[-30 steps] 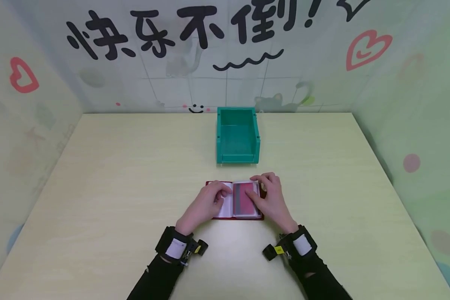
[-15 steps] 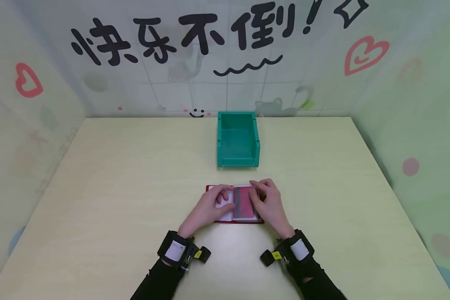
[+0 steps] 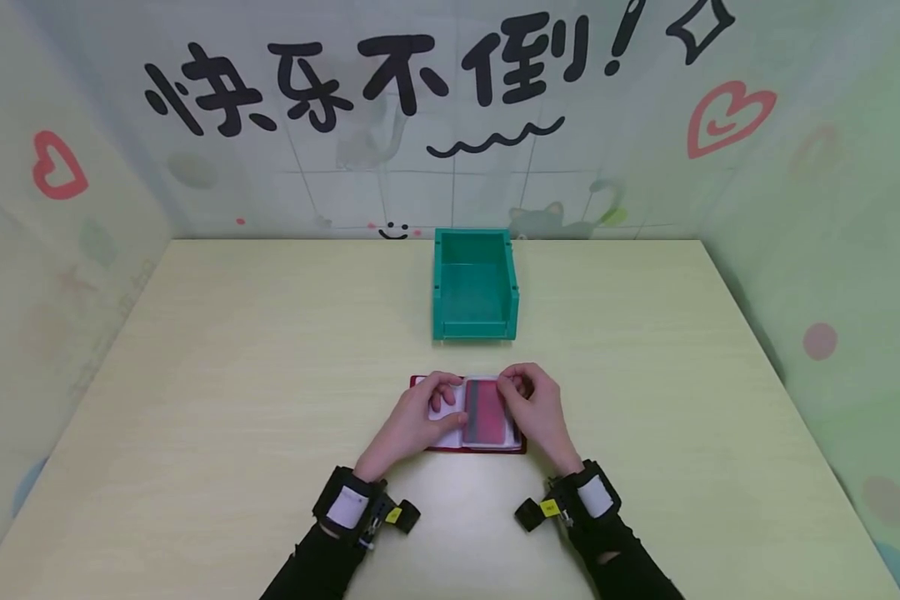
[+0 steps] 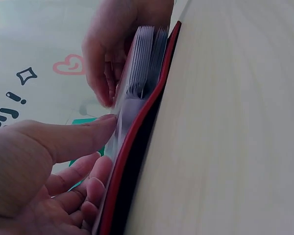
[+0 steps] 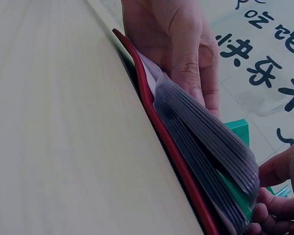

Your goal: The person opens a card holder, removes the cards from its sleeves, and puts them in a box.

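Red-covered card holder with clear plastic sleeves (image 3: 471,414), lying open on the pale wooden table (image 3: 232,375) under both our hands.

Our left hand (image 3: 412,417) rests flat, fingers relaxed, on the left page; our right hand (image 3: 534,408) curls its fingertips onto the top edge of the pink card (image 3: 486,410). Beyond stands a green plastic bin (image 3: 474,285).

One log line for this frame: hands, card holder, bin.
left hand: presses left pages | right hand: pinches top of pink card | card holder: open, flat on table | green bin: behind, apart
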`<state>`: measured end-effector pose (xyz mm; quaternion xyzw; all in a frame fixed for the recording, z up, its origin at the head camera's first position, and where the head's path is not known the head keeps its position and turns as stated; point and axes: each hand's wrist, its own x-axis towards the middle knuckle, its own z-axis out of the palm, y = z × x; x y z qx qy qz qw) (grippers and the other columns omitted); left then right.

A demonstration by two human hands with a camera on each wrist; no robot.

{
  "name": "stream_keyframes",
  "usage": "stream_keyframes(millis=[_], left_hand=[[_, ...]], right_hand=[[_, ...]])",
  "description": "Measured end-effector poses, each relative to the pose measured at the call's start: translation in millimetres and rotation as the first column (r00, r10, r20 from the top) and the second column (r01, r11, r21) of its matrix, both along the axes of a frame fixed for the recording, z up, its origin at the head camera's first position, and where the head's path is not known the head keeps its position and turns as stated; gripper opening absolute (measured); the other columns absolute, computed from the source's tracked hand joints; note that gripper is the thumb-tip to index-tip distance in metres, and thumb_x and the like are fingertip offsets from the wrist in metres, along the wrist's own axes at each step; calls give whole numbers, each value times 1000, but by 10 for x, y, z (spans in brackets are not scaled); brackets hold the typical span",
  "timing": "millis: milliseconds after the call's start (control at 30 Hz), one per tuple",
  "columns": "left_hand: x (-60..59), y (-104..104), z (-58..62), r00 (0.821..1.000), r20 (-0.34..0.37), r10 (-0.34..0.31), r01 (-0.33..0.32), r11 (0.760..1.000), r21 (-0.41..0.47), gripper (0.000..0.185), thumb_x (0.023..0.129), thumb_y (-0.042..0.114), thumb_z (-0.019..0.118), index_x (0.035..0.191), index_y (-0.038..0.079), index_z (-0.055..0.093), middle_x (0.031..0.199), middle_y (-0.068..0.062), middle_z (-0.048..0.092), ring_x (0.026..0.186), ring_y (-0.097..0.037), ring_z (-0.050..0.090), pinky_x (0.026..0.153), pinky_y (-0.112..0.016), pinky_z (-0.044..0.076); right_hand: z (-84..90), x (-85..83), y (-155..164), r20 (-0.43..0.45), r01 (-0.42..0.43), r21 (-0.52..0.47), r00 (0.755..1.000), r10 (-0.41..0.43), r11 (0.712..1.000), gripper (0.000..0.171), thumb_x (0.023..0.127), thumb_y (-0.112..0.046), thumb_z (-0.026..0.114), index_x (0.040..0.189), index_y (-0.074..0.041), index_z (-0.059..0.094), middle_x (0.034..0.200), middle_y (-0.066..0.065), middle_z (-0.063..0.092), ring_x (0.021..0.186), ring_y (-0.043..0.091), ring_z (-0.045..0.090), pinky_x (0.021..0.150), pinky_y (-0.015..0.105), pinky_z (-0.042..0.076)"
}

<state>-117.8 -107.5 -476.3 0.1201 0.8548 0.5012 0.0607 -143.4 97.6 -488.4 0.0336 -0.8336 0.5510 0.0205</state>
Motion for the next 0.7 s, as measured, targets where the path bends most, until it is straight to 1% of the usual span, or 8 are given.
stream_keyframes(millis=[133, 233, 400, 533, 633, 700], left_hand=[[1, 5, -1, 1000, 6, -1, 1, 1000, -4, 42, 87, 11, 76, 125, 4, 60, 94, -7, 60, 81, -14, 48, 72, -21, 37], [1, 12, -5, 1000, 9, -4, 4, 1000, -8, 42, 87, 11, 76, 125, 4, 60, 95, -7, 60, 82, -15, 48, 72, -21, 37], [2, 15, -6, 1000, 11, -3, 3, 1000, -7, 41, 87, 11, 76, 124, 3, 60, 94, -7, 60, 82, -15, 49, 73, -21, 38], [3, 10, -2, 1000, 12, -8, 8, 1000, -8, 41, 87, 10, 75, 124, 3, 60, 94, -7, 61, 81, -16, 49, 73, -21, 38], [4, 1, 10, 999, 30, -13, 13, 1000, -7, 37, 88, 11, 75, 122, 4, 61, 95, -7, 61, 83, -16, 49, 73, -21, 38], [-2, -3, 21, 999, 44, -14, 15, 1000, -8, 32, 90, 12, 73, 119, 5, 62, 96, -6, 61, 84, -15, 49, 73, -21, 39]], right_hand=[[-33, -2, -7, -38, 11, 65, 999, -8, 998, 12, 94, -13, 65, 98, -1, 65, 79, 9, 58, 70, 14, 50, 62, 20, 40], [-58, 2, -3, -73, 17, 91, 997, -11, 996, 11, 93, -13, 65, 95, -2, 65, 77, 8, 58, 68, 14, 50, 60, 20, 40], [-70, 11, 12, -108, 27, 101, 994, -16, 994, 14, 94, -16, 66, 89, -3, 67, 73, 7, 59, 64, 12, 50, 58, 20, 41], [-94, 20, 26, -107, 18, 73, 994, -10, 997, 15, 95, -17, 67, 88, -5, 68, 73, 8, 59, 66, 12, 50, 60, 20, 40], [-116, 24, 41, -121, 1, 10, 993, 0, 1000, 13, 96, -15, 66, 91, -4, 71, 80, 9, 63, 72, 10, 52, 65, 21, 42], [-130, 19, 54, -151, -23, -33, 988, 17, 999, 13, 98, -14, 64, 94, -4, 73, 84, 10, 65, 76, 8, 53, 68, 20, 44]])
